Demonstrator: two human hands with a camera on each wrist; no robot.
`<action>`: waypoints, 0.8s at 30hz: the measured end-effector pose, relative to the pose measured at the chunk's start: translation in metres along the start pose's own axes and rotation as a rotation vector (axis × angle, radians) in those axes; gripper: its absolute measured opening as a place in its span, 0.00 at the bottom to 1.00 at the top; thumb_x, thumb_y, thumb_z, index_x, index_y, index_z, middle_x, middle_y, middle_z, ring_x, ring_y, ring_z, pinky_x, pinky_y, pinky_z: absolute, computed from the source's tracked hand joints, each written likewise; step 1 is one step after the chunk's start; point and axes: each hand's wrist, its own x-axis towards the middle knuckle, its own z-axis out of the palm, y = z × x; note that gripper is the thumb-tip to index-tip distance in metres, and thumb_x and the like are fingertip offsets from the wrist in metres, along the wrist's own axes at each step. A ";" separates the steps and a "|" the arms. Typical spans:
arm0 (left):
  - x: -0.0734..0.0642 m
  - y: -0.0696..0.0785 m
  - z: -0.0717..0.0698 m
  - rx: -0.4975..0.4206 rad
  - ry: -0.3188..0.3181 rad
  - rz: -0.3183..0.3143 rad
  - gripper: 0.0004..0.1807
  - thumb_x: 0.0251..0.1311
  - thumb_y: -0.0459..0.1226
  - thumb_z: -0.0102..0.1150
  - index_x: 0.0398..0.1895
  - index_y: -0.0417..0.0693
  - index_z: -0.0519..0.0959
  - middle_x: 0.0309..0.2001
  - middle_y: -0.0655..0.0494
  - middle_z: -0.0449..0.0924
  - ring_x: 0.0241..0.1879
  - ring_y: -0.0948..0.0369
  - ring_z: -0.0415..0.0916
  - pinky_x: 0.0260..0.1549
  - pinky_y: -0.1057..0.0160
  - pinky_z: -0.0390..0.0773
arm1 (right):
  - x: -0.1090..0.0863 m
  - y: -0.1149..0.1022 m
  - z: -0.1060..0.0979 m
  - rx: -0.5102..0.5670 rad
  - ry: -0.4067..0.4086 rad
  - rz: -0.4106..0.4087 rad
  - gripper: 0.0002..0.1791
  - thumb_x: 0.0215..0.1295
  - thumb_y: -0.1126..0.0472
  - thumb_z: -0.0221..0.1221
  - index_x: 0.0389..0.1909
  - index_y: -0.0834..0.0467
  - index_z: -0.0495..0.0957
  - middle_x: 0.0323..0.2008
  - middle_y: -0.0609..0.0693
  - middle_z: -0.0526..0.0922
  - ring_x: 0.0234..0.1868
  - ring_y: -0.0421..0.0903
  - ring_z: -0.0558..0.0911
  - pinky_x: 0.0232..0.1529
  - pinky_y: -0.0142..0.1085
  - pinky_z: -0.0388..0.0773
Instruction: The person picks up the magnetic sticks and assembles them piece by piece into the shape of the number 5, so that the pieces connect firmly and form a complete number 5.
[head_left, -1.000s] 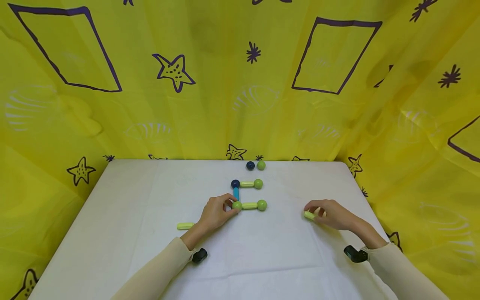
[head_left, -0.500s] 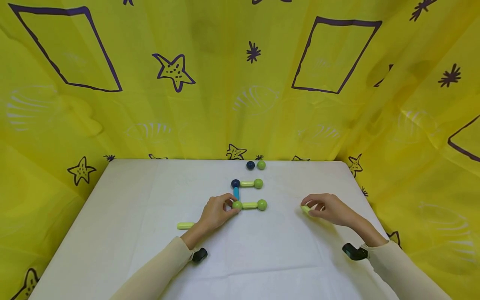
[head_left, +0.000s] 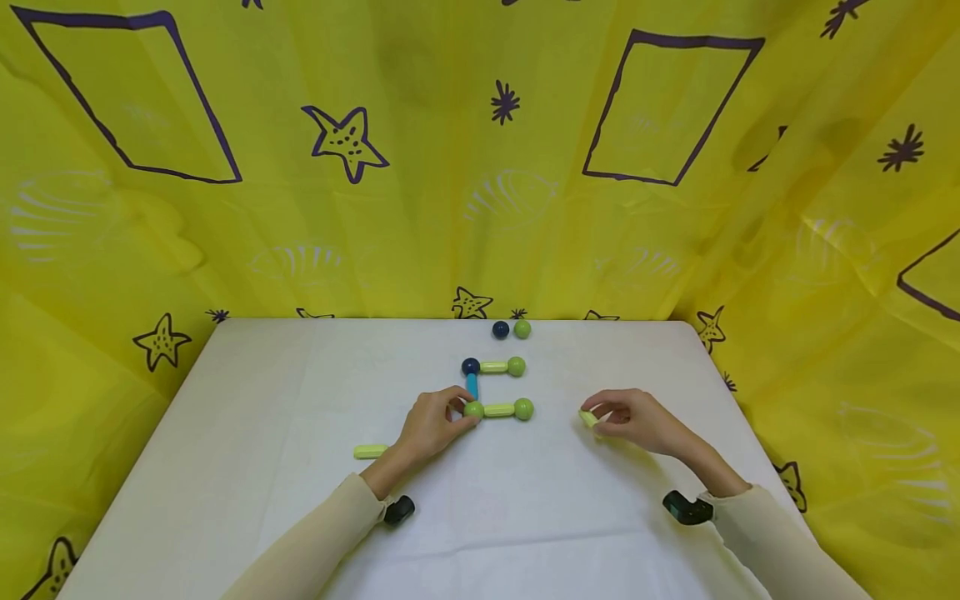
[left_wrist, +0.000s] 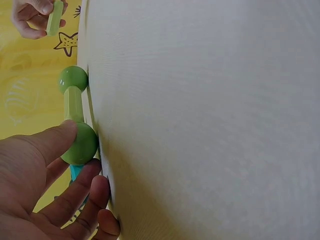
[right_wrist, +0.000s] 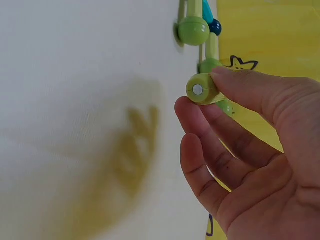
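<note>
My left hand (head_left: 431, 425) pinches the green ball (left_wrist: 82, 145) at the near left corner of a C-shaped build of balls and rods. From that ball a light green rod (head_left: 498, 411) runs right to another green ball (head_left: 523, 409). A blue rod (head_left: 472, 386) runs back to a dark blue ball (head_left: 470, 367), which joins a second light green rod (head_left: 493, 367) ending in a green ball (head_left: 516, 367). To the right of the build, my right hand (head_left: 637, 419) pinches a loose light green magnetic rod (right_wrist: 200, 90), its round metal end showing in the right wrist view.
At the back of the white table (head_left: 247, 400) a dark blue ball (head_left: 500, 330) and a green ball (head_left: 522, 329) lie side by side. A spare light green rod (head_left: 369, 452) lies left of my left forearm. Yellow patterned cloth (head_left: 420, 217) hangs behind and at the sides.
My right hand has moved left toward the build, carrying the light green magnetic rod above the table. The left hand has stayed on the corner green ball.
</note>
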 end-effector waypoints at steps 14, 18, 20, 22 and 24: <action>0.001 0.000 0.001 0.012 0.003 0.000 0.14 0.58 0.38 0.75 0.46 0.50 0.85 0.34 0.59 0.87 0.24 0.67 0.70 0.24 0.67 0.69 | 0.014 -0.003 0.040 0.105 -0.003 0.060 0.16 0.64 0.64 0.70 0.53 0.59 0.84 0.43 0.55 0.88 0.39 0.43 0.87 0.39 0.34 0.82; 0.001 0.001 0.000 0.006 0.000 0.001 0.13 0.59 0.38 0.75 0.46 0.49 0.85 0.34 0.58 0.87 0.24 0.66 0.70 0.25 0.67 0.69 | 0.019 -0.007 0.051 0.115 0.012 0.067 0.16 0.64 0.64 0.70 0.52 0.58 0.84 0.43 0.54 0.88 0.40 0.44 0.87 0.40 0.34 0.83; 0.001 0.001 -0.001 0.003 -0.003 0.000 0.13 0.58 0.38 0.75 0.46 0.49 0.85 0.34 0.57 0.87 0.24 0.66 0.70 0.24 0.67 0.69 | 0.022 -0.010 0.056 0.124 0.017 0.065 0.16 0.64 0.63 0.70 0.52 0.58 0.84 0.43 0.55 0.88 0.40 0.44 0.87 0.40 0.34 0.83; 0.001 0.002 -0.001 0.000 -0.004 -0.002 0.13 0.58 0.38 0.75 0.46 0.48 0.85 0.34 0.57 0.87 0.24 0.66 0.69 0.24 0.67 0.69 | 0.024 -0.011 0.061 0.139 0.021 0.066 0.16 0.64 0.63 0.70 0.52 0.58 0.84 0.43 0.55 0.88 0.40 0.44 0.88 0.39 0.34 0.83; 0.001 0.002 -0.001 -0.001 -0.004 -0.004 0.13 0.58 0.37 0.75 0.46 0.48 0.85 0.33 0.57 0.87 0.23 0.66 0.69 0.24 0.67 0.68 | 0.025 -0.012 0.065 0.155 0.022 0.069 0.16 0.64 0.63 0.70 0.52 0.58 0.84 0.43 0.55 0.88 0.39 0.45 0.88 0.38 0.34 0.83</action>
